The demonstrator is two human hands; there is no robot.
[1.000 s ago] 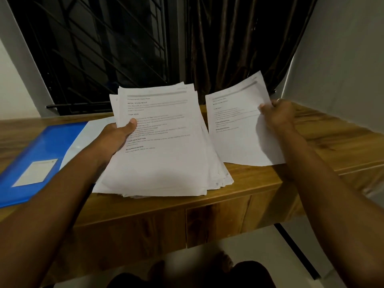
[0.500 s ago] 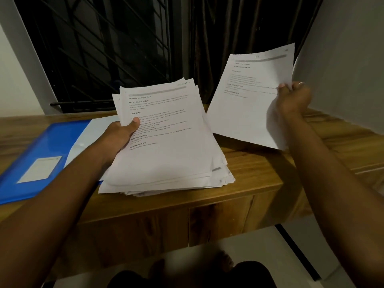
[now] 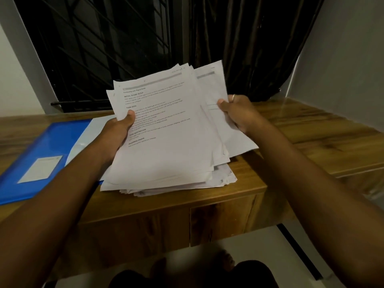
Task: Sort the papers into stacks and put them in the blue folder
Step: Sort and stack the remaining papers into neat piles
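Fingers (image 3: pixel 130 117) are clamped on paper in both our hands. On the desk (image 3: pixel 311 129) the blue folder (image 3: pixel 52 140) lies left, beside the paper stack (image 3: pixel 166 146) that our left hand (image 3: pixel 116 133) grips by its left edge; our right hand (image 3: pixel 239 113) pinches one sheet (image 3: pixel 212 86) at its right side. Loose lower sheets may slide out, we think, since only edges are held.
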